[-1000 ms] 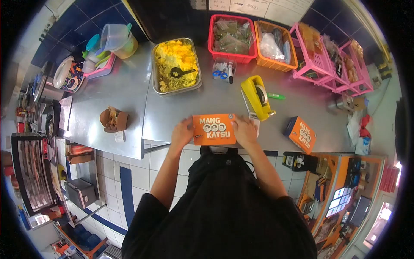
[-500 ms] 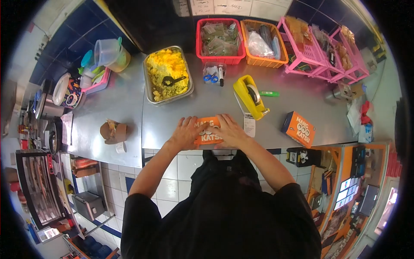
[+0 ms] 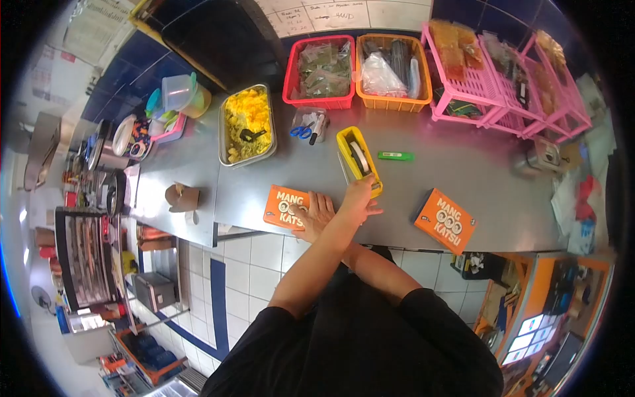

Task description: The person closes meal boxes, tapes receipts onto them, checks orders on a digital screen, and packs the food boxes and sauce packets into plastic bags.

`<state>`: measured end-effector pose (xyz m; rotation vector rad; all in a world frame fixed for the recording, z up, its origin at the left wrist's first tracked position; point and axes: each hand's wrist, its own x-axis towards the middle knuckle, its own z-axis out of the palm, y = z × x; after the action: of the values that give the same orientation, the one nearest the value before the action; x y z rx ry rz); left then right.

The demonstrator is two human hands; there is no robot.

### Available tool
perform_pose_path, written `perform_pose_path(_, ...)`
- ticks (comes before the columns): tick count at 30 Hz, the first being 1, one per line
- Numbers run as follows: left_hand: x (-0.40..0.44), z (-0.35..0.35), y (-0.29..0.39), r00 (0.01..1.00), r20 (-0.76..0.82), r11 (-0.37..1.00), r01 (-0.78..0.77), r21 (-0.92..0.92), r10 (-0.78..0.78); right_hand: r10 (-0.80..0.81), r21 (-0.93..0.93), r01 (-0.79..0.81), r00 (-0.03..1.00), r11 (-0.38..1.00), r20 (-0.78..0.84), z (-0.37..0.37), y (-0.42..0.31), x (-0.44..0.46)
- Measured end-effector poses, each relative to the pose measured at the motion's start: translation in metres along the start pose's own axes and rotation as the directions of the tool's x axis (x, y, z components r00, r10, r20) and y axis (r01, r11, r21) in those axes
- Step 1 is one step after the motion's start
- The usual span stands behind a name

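Observation:
My arms are crossed. My right hand [image 3: 316, 215] lies flat on the right part of an orange "Mang Katsu" box [image 3: 281, 205], its fingers spread. My left hand [image 3: 359, 204] reaches over the right forearm to the front end of a yellow tape dispenser [image 3: 346, 144]. Its thumb and index finger look pinched at the dispenser's cutting end, while another finger sticks out to the right. What lies between those fingertips is hidden. A roll of tape [image 3: 358, 157] sits in the dispenser.
A second orange box [image 3: 446, 220] lies to the right. Beyond are a green marker [image 3: 395, 156], a small tub with scissors [image 3: 302, 132], a tray of yellow food [image 3: 250, 112], a red basket [image 3: 320, 102], an orange basket [image 3: 395, 104] and pink racks [image 3: 463, 106]. A brown carton [image 3: 183, 198] stands left.
My left hand has left the box and crossed over to the tape dispenser. My right hand has stayed on the box, now left of the other hand. The view has shifted.

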<state>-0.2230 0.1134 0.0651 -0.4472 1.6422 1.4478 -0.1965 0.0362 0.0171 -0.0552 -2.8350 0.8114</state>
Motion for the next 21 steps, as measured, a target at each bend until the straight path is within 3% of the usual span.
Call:
perform_pose_path(1, 0.013, 0.004, -0.008, 0.994, -0.002, 0.988, 0.106, -0.110, -0.106, 0.002, 0.039, -0.002, 1.000, 0.999, -0.003, -0.006, 0.001, -0.003)
perform_pose_path(2, 0.020, 0.000, -0.015, 0.994, -0.018, 0.987, 0.105, -0.119, -0.108, -0.010, 0.051, 0.010, 1.000, 0.999, 0.004, -0.006, 0.004, -0.007)
perform_pose_path(4, 0.025, -0.008, -0.023, 0.992, 0.121, 0.965, 0.001, -0.264, 0.032, 0.000, 0.100, -0.003, 1.000, 0.995, 0.028, -0.008, 0.009, -0.010)
perform_pose_path(5, 0.021, -0.007, -0.030, 0.993, 0.113, 0.966, -0.001, -0.257, 0.031, 0.001, 0.110, -0.003, 1.000, 0.994, 0.024, -0.008, 0.011, -0.010)
perform_pose_path(7, 0.008, -0.008, -0.049, 0.957, 0.047, 0.955, -0.279, -0.103, 0.285, -0.002, 0.097, 0.000, 1.000, 0.995, 0.022, -0.007, 0.013, -0.010)
perform_pose_path(8, 0.006, -0.008, -0.055, 0.959, 0.041, 0.957, -0.275, -0.093, 0.280, 0.002, 0.109, -0.004, 1.000, 0.994, 0.021, -0.004, 0.014, -0.010)
perform_pose_path(10, 0.003, -0.008, -0.069, 0.859, 0.042, 0.828, -0.503, 0.247, 0.510, 0.004, 0.114, -0.001, 1.000, 0.993, -0.029, 0.004, 0.014, -0.011)
perform_pose_path(11, 0.003, -0.006, -0.069, 0.862, 0.025, 0.833, -0.496, 0.244, 0.506, -0.006, 0.122, 0.009, 1.000, 0.992, -0.017, 0.006, 0.015, -0.011)
perform_pose_path(13, 0.010, -0.005, -0.071, 0.892, -0.079, 0.791, -0.349, 0.502, 0.444, 0.003, 0.132, 0.001, 0.999, 0.991, -0.036, 0.010, 0.015, -0.011)
perform_pose_path(17, 0.020, -0.021, -0.078, 0.918, -0.216, 0.893, -0.233, 0.386, 0.333, -0.020, 0.159, 0.030, 0.998, 0.987, -0.066, 0.010, 0.015, -0.008)
perform_pose_path(19, -0.025, -0.034, -0.046, 0.838, -0.099, 0.750, -0.420, 0.512, 0.537, -0.020, 0.153, 0.027, 0.999, 0.988, -0.046, 0.011, 0.011, -0.006)
perform_pose_path(21, -0.048, -0.070, -0.041, 0.439, -0.063, 0.344, -0.599, 0.723, 0.896, -0.033, 0.037, 0.036, 0.997, 0.999, -0.077, 0.026, 0.014, -0.013)
